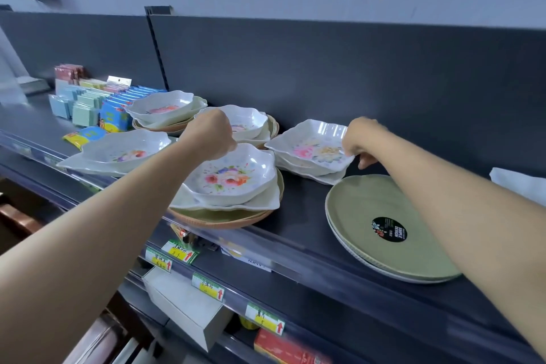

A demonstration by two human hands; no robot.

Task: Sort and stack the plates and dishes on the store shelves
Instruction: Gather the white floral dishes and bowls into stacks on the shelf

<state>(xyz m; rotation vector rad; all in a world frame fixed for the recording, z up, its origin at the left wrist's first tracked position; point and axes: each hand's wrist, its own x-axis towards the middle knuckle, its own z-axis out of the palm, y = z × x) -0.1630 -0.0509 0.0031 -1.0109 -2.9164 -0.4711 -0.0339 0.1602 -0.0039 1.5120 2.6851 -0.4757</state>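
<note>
Right hand is clamped on the square dish, left hand clenched at the flowered bowl's rim; both should be lifted level tbh.

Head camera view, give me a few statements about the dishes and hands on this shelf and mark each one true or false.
1. The right hand grips the edge of a square floral dish. True.
2. The green round plates sit at the left end of the shelf. False: they lie on the right, below the right forearm.
3. The left hand is at the rim of the floral bowl that tops a stack. True.
4. The green plate carries a round black sticker. True.
5. All the floral dishes form one stack. False: they sit in several separate stacks.
</note>
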